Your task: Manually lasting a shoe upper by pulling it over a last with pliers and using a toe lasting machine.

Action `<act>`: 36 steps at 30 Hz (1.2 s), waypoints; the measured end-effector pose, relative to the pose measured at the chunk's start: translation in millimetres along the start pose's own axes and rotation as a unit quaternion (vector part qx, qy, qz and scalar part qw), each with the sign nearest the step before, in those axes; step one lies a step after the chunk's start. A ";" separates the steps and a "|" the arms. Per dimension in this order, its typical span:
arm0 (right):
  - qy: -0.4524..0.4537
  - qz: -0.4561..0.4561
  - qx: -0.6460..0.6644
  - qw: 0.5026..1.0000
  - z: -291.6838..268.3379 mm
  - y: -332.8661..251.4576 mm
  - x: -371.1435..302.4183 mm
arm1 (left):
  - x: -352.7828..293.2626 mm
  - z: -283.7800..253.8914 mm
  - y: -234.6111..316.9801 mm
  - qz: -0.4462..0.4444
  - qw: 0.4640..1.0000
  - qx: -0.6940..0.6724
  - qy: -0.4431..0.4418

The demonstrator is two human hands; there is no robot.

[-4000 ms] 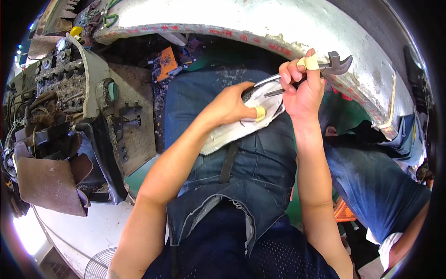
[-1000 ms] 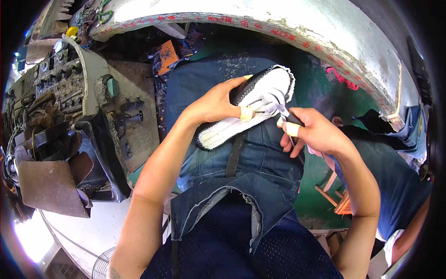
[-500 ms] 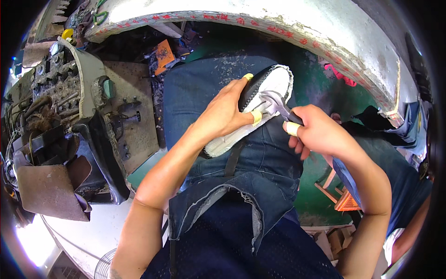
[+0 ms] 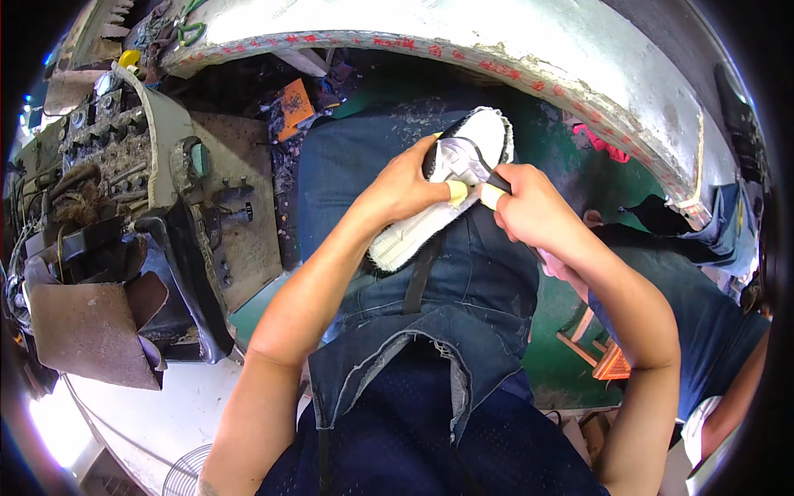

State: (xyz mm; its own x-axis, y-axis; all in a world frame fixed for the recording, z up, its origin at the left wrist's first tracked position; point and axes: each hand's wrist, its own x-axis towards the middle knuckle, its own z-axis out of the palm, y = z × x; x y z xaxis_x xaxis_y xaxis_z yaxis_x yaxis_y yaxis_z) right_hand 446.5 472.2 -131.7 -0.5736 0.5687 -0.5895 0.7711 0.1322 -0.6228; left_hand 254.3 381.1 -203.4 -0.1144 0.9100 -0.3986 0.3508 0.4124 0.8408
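A shoe (image 4: 418,231) with a white underside and a dark upper lies bottom up across my lap, slanting toward the upper right. My left hand (image 4: 404,188) grips it at its left side, with the thumb across the underside. Yellow tape wraps fingertips on both hands. In my right hand (image 4: 529,202) are metal pincers (image 4: 463,161) with dark handles, closed around by the fingers. Their pale head rests over the shoe's forepart, near its left edge. Whether the jaws bite the edge I cannot tell. Stitching runs along the shoe's dark border.
A worn denim apron (image 4: 347,165) covers my lap. At left stands a grimy machine (image 4: 107,149) with a brown flap (image 4: 95,331). A curved white bench edge (image 4: 463,33) arches ahead. Another person's dark-clad leg (image 4: 662,281) and an orange stool (image 4: 612,362) are at right.
My right hand has moved left and slightly up, bringing the pincers' head across the shoe to its left edge. My left hand still grips the shoe.
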 end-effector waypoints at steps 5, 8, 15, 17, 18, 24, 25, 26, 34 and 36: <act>-0.059 -0.033 -0.014 0.998 -7.0 18.7 -10.9 | -9.9 3.3 0.7 0.010 0.999 -0.040 0.010; -0.214 0.094 0.233 0.944 -23.2 26.2 -16.2 | -9.8 4.1 2.2 0.010 0.998 -0.068 0.000; -0.239 0.136 0.442 0.854 -15.5 34.3 -5.0 | -10.7 3.6 6.3 0.001 0.998 -0.064 0.001; -0.204 0.143 0.468 0.848 0.7 27.1 -12.2 | -2.5 1.1 -3.1 0.010 0.995 -0.102 -0.021; -0.145 0.118 0.360 0.914 0.5 16.8 -11.3 | 3.0 -1.4 -2.9 0.018 0.989 -0.139 -0.047; 0.104 -0.112 -0.289 0.945 -20.2 -23.8 -13.7 | 6.1 0.7 14.9 -0.053 0.997 0.036 -0.032; 0.085 -0.113 -0.333 0.932 -22.7 -27.0 -13.4 | 5.2 2.3 19.4 -0.064 0.996 0.053 -0.016; 0.098 -0.120 -0.320 0.935 -18.5 -16.9 -10.0 | 6.5 -1.4 24.2 -0.071 0.996 0.046 -0.026; -0.224 0.105 0.300 0.921 -31.5 20.2 -9.0 | 4.7 -16.6 18.1 -0.057 0.988 -0.086 -0.119; -0.238 0.102 0.381 0.888 -27.7 24.3 -3.4 | 5.3 -11.2 6.6 -0.050 0.994 -0.042 -0.087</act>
State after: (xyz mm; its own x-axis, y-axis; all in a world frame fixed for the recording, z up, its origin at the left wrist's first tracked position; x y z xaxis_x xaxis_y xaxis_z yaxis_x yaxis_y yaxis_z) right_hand 474.9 496.0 -130.5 -0.6346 0.0871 -0.7679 0.5656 -0.6248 -0.5383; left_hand 245.6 389.2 -195.9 0.0215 0.8461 -0.5326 0.2653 0.5088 0.8190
